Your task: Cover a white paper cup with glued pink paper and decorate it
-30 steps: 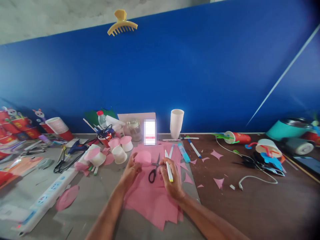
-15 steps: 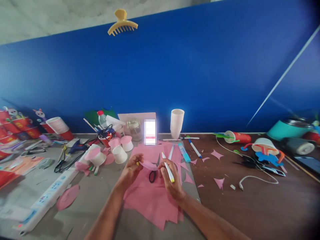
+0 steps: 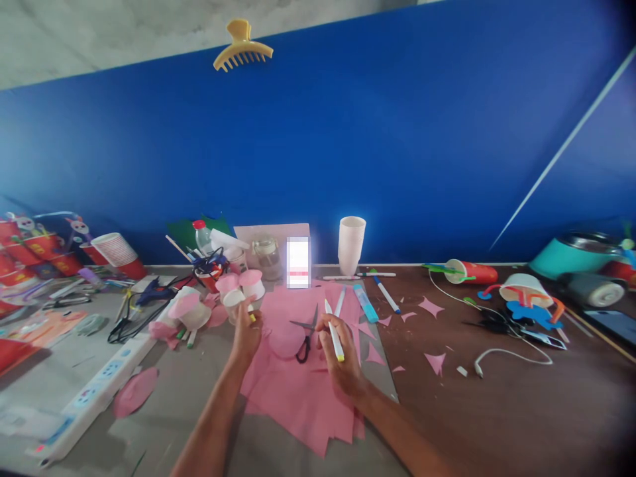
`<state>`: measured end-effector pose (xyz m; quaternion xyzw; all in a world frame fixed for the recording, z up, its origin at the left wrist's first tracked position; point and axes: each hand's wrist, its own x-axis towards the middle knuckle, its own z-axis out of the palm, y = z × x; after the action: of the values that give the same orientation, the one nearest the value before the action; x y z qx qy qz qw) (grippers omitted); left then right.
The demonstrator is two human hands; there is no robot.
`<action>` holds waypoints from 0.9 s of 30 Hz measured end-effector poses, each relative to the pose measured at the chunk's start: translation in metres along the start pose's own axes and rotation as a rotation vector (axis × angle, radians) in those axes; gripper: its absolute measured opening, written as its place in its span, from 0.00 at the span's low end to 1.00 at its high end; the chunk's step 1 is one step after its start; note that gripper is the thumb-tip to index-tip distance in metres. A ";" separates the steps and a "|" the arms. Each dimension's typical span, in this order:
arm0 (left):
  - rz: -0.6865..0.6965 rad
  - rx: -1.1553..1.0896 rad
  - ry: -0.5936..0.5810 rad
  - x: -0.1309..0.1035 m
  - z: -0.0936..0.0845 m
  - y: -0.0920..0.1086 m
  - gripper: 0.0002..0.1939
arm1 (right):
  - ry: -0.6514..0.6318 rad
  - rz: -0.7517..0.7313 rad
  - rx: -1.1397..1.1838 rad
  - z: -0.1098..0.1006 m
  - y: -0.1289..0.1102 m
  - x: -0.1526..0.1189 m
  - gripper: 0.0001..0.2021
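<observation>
My right grip [image 3: 344, 354] holds the marker [image 3: 334, 332], my left grip [image 3: 247, 338] the cap [image 3: 252, 318]. The step seems picking the cup [image 3: 231, 301], needing a light pinch

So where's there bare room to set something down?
Brown tabletop between your right arm and the white cable; gray surface between the pink oval and your left arm. It's crowded around the cups by your left hand.

Room above the scissors [image 3: 313, 328]; white cups [image 3: 232, 299] apparently against left fingers [image 3: 244, 309].
</observation>
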<state>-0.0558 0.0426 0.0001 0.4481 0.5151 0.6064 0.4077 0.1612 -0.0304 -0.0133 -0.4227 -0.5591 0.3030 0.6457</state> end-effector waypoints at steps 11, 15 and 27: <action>-0.265 -0.285 -0.349 -0.031 0.024 0.027 0.27 | -0.049 0.071 0.081 0.001 -0.006 -0.001 0.14; -0.353 -0.312 -0.503 -0.041 0.030 0.025 0.25 | -0.063 0.068 0.101 0.001 -0.007 -0.001 0.16; -0.423 -0.298 -0.569 -0.045 0.032 0.023 0.33 | -0.022 0.048 0.151 0.002 -0.006 0.003 0.13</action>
<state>-0.0141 0.0048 0.0191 0.4180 0.3685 0.4285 0.7112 0.1591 -0.0304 -0.0067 -0.3827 -0.5313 0.3644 0.6622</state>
